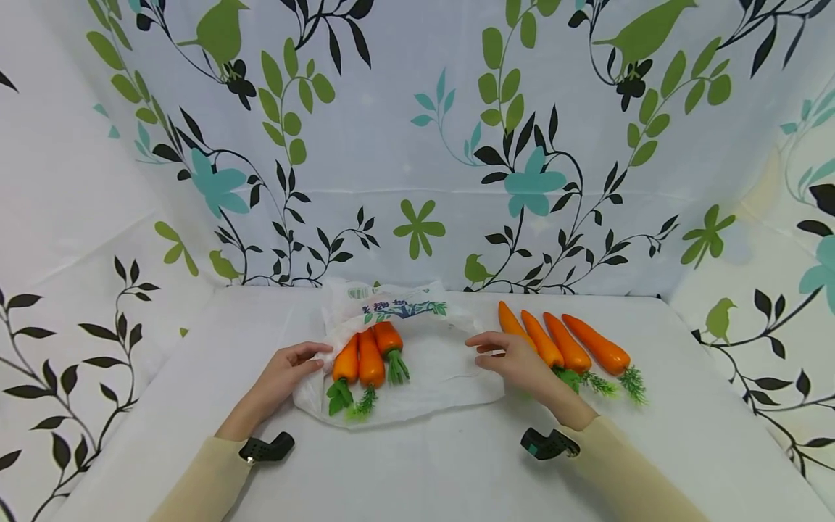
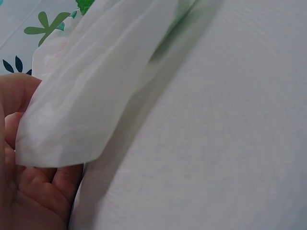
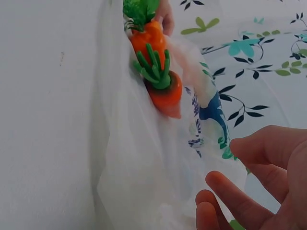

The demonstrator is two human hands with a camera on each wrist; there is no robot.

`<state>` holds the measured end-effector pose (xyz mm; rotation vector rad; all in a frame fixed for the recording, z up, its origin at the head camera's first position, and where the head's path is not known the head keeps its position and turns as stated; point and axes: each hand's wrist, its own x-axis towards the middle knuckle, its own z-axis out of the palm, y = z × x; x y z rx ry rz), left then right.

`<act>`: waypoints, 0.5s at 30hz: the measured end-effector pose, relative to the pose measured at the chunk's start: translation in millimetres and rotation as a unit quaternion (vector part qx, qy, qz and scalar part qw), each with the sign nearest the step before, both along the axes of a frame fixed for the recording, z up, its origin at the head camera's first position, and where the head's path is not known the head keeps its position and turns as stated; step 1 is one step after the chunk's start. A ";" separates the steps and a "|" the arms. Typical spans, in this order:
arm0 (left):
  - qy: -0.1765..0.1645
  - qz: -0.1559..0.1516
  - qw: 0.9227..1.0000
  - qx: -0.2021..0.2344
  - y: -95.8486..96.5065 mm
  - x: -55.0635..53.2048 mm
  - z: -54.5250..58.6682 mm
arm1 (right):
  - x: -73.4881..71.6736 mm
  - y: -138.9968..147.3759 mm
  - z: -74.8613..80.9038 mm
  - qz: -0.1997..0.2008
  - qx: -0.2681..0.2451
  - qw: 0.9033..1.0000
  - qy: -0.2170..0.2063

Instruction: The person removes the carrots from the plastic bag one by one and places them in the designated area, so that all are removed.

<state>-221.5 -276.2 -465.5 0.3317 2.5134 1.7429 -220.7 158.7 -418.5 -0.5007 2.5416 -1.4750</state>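
A white plastic bag [image 1: 443, 377] with printed lettering lies on the table, its upper layer folded back. Three toy carrots [image 1: 370, 361] with green tops rest in its left part. At the bag's left edge, my left hand [image 1: 290, 373] grips the plastic; in the left wrist view the bag's edge [image 2: 72, 120] passes between thumb and fingers. My right hand [image 1: 515, 359] is at the bag's right side, fingers spread and slightly bent, nothing between them. From the right wrist view, its fingertips [image 3: 218, 179] hover by the bag, and two carrots [image 3: 163, 93] show farther along.
Several more toy carrots [image 1: 574, 344] lie side by side on the white table [image 1: 404, 478], just beyond and right of my right hand. A patterned curtain [image 1: 417, 145] with leaves and birds hangs behind the table's far edge.
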 end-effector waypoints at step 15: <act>-0.007 0.004 1.000 -0.010 -0.1 1.0 0.5 | -13.4 -46.5 -8.7 0.014 -0.022 0.999 -0.019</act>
